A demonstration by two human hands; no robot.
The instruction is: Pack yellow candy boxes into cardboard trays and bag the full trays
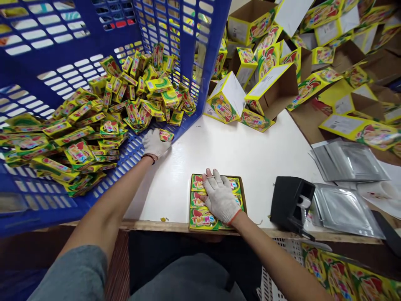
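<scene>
At centre left, the left hand in a white knit glove [156, 143] has its fingers on a small yellow-green box [166, 135]; their grip is unclear. At lower centre, the gloved right hand [221, 196] lies unclenched over the open box of yellow-green "TWINS" packs [203, 219].

The crate [94, 37] is cut off by 2 edges, the left and the top. The underside of the left hand [156, 143] is hidden, so its hold on the loose pack [166, 135] cannot be told. In the tray [245, 201], some packs [203, 219] are partly covered by the right hand [220, 197]. Small print on the boxes [223, 108] is too small to be read.
</scene>
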